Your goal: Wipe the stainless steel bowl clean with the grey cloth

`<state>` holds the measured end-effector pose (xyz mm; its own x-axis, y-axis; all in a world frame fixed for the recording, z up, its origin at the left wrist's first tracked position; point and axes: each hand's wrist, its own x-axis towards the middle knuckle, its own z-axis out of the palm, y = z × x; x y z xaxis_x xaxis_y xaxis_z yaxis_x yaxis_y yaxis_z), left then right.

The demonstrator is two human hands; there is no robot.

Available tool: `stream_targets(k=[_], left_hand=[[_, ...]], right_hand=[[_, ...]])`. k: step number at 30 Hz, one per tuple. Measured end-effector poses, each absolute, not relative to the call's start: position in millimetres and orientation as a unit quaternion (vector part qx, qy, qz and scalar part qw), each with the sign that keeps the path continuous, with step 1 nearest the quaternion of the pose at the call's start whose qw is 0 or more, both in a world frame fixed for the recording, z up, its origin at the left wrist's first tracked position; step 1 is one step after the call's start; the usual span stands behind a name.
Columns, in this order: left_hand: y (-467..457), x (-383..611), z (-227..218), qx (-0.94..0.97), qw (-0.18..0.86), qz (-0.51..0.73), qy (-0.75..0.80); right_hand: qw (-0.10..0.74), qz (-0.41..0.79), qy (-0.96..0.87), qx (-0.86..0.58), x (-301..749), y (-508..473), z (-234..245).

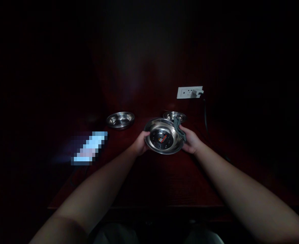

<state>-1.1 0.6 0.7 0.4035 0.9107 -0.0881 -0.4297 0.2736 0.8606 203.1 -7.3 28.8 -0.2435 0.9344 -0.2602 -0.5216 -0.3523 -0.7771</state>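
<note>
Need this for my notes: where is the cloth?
In the head view, the cloth is right of centre, in the right hand, against the right rim of the held metal bowl.

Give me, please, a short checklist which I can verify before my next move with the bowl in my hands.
1. Left fingers on the rim of the held bowl: ok, thumb over the edge.
2. Right fingers holding the cloth at the opposite rim: ok.
3. Held bowl level: not ok, its inside tilts towards you.
4. Inside without a sticker: not ok, one sticker lies on the bottom.
5. Held bowl apart from the right rear bowl: cannot tell, they overlap in this view.
6. Good light: not ok, the surroundings are very dark.
</note>
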Motion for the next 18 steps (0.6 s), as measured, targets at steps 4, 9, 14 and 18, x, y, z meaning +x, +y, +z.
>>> stream_targets(k=[4,9,14,18], left_hand=[[0.7,2.4,0.2,0.383,0.727,0.472,0.321],[6.7,9.0,-7.5,0.372,0.650,0.557,0.358],[3.7,9.5,-6.8,0.452,0.640,0.544,0.302],[-8.7,10.7,3.4,0.539,0.603,0.542,0.227]], right_hand=[[0.526,0.726,-0.272,-0.351,199.1,-5.3,29.4],[0.574,0.673,-0.298,-0.359,195.5,-1.7,27.1],[0.578,0.640,-0.367,-0.349,198.8,-3.1,27.6],[0.601,0.616,-0.359,-0.362,198.6,-5.0,30.7]])
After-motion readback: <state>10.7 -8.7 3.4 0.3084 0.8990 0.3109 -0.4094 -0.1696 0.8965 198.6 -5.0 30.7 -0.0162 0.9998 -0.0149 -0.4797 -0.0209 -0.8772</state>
